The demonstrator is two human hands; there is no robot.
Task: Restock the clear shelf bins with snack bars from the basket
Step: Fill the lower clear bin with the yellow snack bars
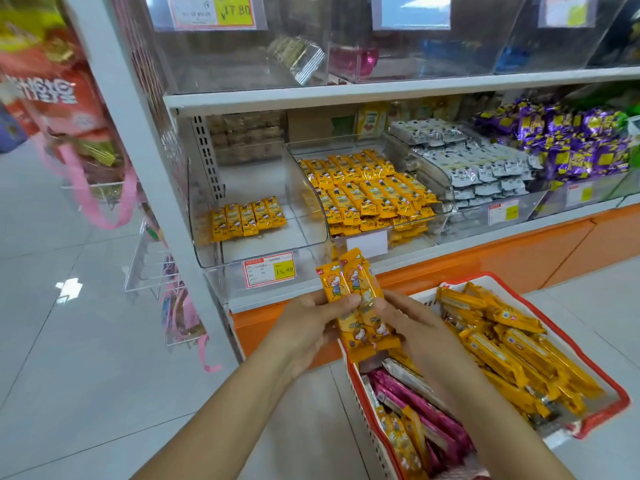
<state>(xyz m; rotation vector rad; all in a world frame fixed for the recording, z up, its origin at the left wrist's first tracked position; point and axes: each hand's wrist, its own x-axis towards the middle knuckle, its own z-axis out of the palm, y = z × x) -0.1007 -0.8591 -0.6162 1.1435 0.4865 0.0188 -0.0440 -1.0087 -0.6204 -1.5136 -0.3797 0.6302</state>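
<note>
Both hands hold a small bunch of yellow snack bars (356,299) upright above the near corner of the red-rimmed basket (609,386). My left hand (311,327) grips the bunch from the left, thumb across the front. My right hand (412,327) pinches it from the right. The basket on the floor holds several yellow bars (512,344) and pink bars (426,414). On the lower shelf, the left clear bin (311,237) has one short row of yellow bars (247,218). The bin (446,199) beside it is nearly full of them.
Grey-wrapped snacks (485,168) and purple-wrapped snacks (568,140) fill bins to the right. A price tag (269,270) hangs under the left bin. A white shelf upright (145,174) stands left, with pink-strapped bags (104,188) hanging beyond it. Tiled floor lies around.
</note>
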